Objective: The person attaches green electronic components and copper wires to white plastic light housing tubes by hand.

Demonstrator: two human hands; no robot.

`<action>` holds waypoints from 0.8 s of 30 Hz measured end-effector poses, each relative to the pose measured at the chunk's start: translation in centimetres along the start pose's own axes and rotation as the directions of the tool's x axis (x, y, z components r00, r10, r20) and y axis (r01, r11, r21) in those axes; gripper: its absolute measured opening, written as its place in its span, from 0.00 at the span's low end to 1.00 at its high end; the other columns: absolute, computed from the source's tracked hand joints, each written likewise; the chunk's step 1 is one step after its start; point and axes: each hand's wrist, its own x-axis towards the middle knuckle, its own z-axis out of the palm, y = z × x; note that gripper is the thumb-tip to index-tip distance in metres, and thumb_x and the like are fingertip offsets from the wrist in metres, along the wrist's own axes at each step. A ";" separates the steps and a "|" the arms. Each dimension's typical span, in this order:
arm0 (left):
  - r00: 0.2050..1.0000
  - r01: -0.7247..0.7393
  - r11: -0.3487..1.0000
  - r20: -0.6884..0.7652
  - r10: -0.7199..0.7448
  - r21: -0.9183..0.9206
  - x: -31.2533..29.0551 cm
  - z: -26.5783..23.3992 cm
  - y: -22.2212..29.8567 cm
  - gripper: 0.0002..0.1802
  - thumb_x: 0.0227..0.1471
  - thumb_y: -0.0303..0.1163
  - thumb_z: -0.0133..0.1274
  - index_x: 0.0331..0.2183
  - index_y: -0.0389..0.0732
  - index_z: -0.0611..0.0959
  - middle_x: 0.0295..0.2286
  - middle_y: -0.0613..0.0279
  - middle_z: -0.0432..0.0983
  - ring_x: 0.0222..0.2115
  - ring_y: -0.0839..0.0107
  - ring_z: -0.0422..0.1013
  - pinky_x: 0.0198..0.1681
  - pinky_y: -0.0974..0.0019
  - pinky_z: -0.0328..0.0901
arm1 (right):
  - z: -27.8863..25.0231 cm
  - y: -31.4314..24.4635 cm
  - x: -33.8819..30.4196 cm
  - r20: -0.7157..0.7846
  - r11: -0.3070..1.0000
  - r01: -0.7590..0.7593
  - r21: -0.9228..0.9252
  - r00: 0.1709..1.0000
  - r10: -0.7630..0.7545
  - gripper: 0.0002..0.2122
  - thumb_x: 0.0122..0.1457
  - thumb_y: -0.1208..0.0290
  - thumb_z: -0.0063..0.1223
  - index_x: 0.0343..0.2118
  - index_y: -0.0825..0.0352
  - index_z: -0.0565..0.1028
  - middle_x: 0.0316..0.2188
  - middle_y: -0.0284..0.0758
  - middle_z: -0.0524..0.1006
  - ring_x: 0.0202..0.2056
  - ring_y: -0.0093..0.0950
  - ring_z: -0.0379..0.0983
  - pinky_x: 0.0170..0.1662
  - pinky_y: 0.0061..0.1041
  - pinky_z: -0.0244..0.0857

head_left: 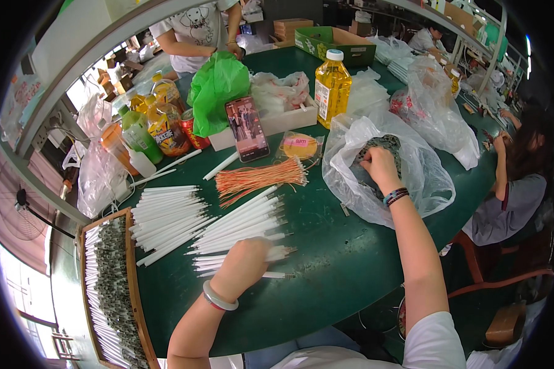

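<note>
My left hand (pixel 245 261) is curled low over the nearest of several white tubes (pixel 234 230), whose dark-tipped ends stick out to its right. Its fingertips are hidden and a little blurred, so whatever they hold does not show. My right hand (pixel 378 163) reaches into a clear plastic bag (pixel 341 178) with its fingers drawn together over a heap of small dark metallic parts (pixel 383 144). Anything pinched there is too small to name. Another bundle of white tubes (pixel 166 218) lies to the left. Behind them is a bunch of orange wires (pixel 252 181).
A wooden tray (pixel 135 277) of tipped tubes stands at the left. A phone (pixel 247 130), green bag (pixel 218 92), bottle of yellow liquid (pixel 332 89) and drink bottles (pixel 138 132) line the back. One person (pixel 194 34) stands opposite; another (pixel 517 184) sits at the right.
</note>
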 end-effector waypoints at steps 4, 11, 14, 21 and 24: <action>0.999 0.032 0.999 -0.023 -0.033 -0.021 0.3 -0.8 0.2 0.08 0.36 0.29 0.56 0.24 0.36 0.78 0.20 0.49 0.71 0.25 0.52 0.68 0.30 0.60 0.62 | -1.4 1.1 -0.4 -0.102 0.997 -0.057 0.043 0.993 0.061 0.04 0.37 0.78 0.52 0.18 0.68 0.70 0.19 0.42 0.72 0.25 0.40 0.70 0.30 0.35 0.64; 0.984 0.096 0.986 -0.138 -0.115 -0.138 -0.1 -3.5 0.9 0.09 0.36 0.28 0.57 0.26 0.36 0.77 0.20 0.50 0.71 0.24 0.52 0.68 0.27 0.63 0.63 | -8.0 -4.4 -2.7 -0.107 0.968 -0.092 0.232 0.987 0.120 0.02 0.41 0.81 0.51 0.20 0.69 0.70 0.18 0.39 0.72 0.22 0.34 0.70 0.26 0.29 0.63; 0.966 0.099 0.973 -0.216 -0.145 -0.208 -0.1 -4.5 1.7 0.11 0.37 0.26 0.57 0.28 0.36 0.76 0.20 0.52 0.72 0.22 0.56 0.69 0.25 0.65 0.63 | -10.0 -9.1 -4.5 -0.093 0.801 0.027 0.598 0.995 0.035 0.04 0.44 0.80 0.51 0.25 0.69 0.73 0.20 0.35 0.72 0.21 0.24 0.69 0.25 0.21 0.62; 0.948 0.041 0.698 -0.193 -0.253 -0.715 -0.7 -5.7 3.5 0.07 0.41 0.23 0.55 0.27 0.33 0.76 0.22 0.63 0.73 0.23 0.79 0.70 0.24 0.77 0.64 | -9.8 -18.4 -6.4 0.058 0.427 0.112 0.897 0.929 -0.365 0.06 0.45 0.81 0.52 0.28 0.70 0.73 0.26 0.33 0.72 0.25 0.20 0.69 0.30 0.17 0.63; 0.948 0.081 0.676 -0.153 -0.278 -0.732 -0.8 -6.1 3.5 0.07 0.41 0.22 0.55 0.27 0.32 0.76 0.22 0.63 0.73 0.22 0.79 0.70 0.24 0.78 0.65 | -9.1 -19.1 -6.6 0.107 0.293 0.013 0.956 0.916 -0.387 0.06 0.46 0.81 0.52 0.30 0.71 0.72 0.28 0.33 0.71 0.28 0.19 0.69 0.32 0.16 0.64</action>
